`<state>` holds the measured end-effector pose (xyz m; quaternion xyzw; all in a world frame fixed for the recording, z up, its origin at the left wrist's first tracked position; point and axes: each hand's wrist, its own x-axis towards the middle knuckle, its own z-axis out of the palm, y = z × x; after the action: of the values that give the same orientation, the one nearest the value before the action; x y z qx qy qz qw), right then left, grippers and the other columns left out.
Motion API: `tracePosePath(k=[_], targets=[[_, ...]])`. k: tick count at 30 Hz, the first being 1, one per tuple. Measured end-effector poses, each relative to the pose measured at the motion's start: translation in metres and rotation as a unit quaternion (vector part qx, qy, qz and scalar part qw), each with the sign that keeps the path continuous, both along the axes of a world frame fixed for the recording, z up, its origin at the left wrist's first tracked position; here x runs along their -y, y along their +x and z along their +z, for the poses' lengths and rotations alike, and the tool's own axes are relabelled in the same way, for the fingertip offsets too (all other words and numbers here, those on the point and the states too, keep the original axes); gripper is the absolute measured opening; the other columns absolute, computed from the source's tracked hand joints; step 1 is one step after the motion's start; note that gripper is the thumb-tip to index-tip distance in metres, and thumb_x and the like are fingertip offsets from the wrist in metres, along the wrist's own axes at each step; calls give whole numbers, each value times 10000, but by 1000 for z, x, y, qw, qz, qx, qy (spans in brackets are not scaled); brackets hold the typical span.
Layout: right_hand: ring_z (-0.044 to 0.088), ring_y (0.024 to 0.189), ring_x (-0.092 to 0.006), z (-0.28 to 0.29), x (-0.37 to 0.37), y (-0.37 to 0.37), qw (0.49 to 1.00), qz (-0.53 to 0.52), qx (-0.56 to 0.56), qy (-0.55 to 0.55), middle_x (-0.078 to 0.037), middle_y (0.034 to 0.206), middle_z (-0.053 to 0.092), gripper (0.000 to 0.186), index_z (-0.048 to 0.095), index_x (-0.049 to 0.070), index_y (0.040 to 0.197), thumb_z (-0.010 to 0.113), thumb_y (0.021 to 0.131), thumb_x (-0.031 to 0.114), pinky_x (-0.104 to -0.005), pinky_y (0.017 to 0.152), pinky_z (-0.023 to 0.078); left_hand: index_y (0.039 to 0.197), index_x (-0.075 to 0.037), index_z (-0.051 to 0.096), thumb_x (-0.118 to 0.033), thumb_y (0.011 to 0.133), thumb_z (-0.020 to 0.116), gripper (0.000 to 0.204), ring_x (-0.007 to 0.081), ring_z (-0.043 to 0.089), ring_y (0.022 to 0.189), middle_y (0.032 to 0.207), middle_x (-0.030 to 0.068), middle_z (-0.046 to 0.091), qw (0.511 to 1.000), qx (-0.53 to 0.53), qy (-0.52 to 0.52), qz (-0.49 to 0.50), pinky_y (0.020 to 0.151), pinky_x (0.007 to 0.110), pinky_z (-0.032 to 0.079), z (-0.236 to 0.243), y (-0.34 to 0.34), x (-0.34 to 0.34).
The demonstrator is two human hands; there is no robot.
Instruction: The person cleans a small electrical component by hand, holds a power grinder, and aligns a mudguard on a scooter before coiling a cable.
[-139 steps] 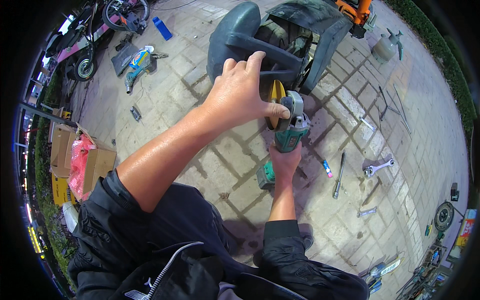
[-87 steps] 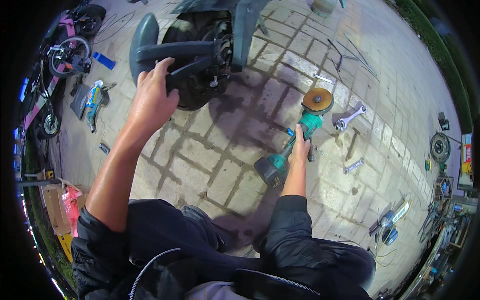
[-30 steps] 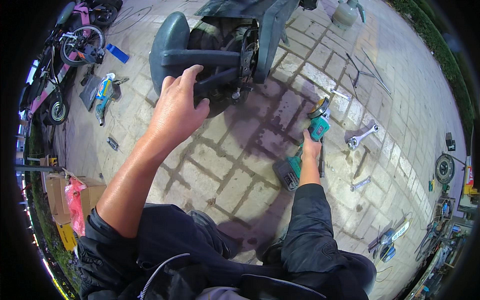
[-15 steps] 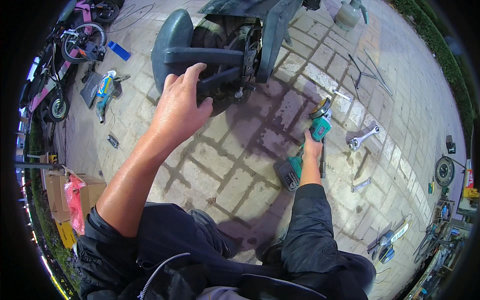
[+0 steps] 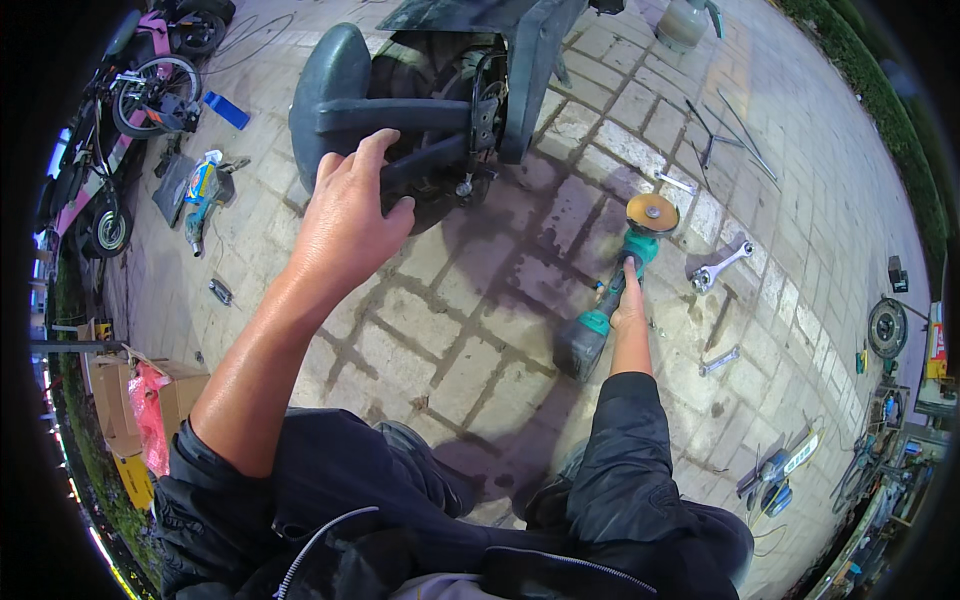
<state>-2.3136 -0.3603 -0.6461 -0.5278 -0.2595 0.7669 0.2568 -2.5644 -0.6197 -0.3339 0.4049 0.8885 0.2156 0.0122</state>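
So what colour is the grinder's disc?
The disc is orange-tan, seen best in the head view.

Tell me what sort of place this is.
Probably an outdoor repair spot on brick paving: two-wheelers stand at upper left, wrenches lie around, and the right hand holds an angle grinder.

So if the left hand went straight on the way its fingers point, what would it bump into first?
Most likely the dark bar of the dark grey bodywork, just ahead of the left hand in the picture. Depth is unclear from this one view, so they may already touch.
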Motion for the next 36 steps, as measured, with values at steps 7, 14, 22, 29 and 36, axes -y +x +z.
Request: tracePosePath(k=[7, 14, 22, 29, 36], targets=[[595, 604, -262, -7, -14, 17, 989, 75, -129, -14, -92, 701, 588, 580, 586, 87, 903, 662, 810, 655, -386, 532, 490, 1379, -72, 438, -89, 773, 689, 657, 355, 522, 1135, 1149, 194, 620, 1000, -9, 11, -13, 991, 416, 430, -3, -1, -2], [582, 549, -270, 6, -42, -23, 992, 112, -38, -32, -99, 695, 602, 567, 598, 86, 896, 652, 827, 646, -411, 509, 488, 1383, -70, 435, -88, 775, 684, 657, 348, 517, 1146, 1156, 189, 620, 1000, 3, -3, 2, 1003, 413, 422, 0, 3, -4], [638, 663, -358, -5, -59, -19, 986, 141, 84, -18, -166, 820, 621, 654, 581, 20, 1063, 651, 839, 630, -506, 602, 542, 1380, -74, 436, -79, 781, 674, 644, 356, 522, 1139, 1173, 206, 610, 1000, -3, 2, -16, 998, 419, 431, 0, 0, -3], [685, 887, -383, 72, -28, -35, 793, 169, 427, 401, -262, 956, 692, 625, 674, -105, 912, 650, 849, 516, -473, 793, 509, 1375, -91, 446, -20, 828, 589, 570, 374, 539, 1165, 1191, 222, 602, 1000, 9, -16, -14, 989, 431, 442, 2, -5, 3], [597, 718, -126, 185, 161, -152, 961, 116, -241, 70, -44, 870, 663, 224, 665, 7, 1029, 665, 925, 205, -291, 647, 493, 1316, -54, 502, 14, 817, 504, 504, 375, 577, 1093, 1093, 221, 662, 999, -34, -16, -28, 957, 442, 461, 3, -8, -1]])
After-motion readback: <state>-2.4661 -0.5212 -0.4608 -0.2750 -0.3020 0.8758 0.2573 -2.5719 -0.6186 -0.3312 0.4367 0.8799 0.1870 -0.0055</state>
